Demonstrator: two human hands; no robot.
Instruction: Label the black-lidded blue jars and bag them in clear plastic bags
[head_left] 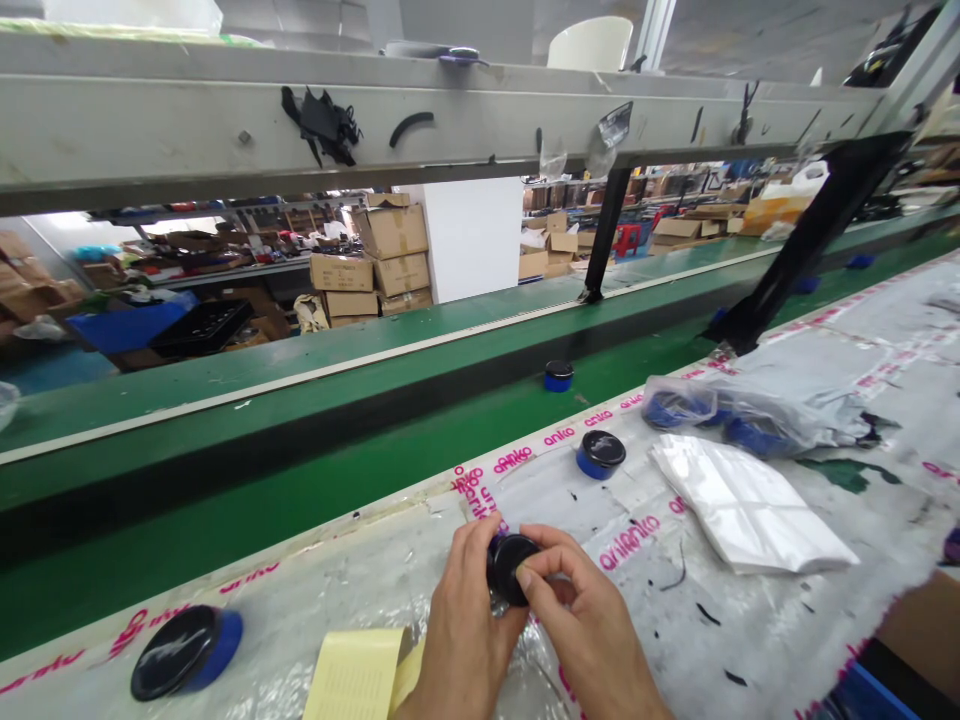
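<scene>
Hiding a black jar between both hands

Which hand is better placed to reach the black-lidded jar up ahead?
Probably the right hand: it is closer to that jar, while the left hand sits farther off, beyond the jar both hands hold.

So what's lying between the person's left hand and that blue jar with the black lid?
A pad of yellow paper lies there, between the left hand and the blue jar, as the head view shows.

Stacked cardboard cartons stand beside a white partition beyond a green conveyor belt.
</scene>
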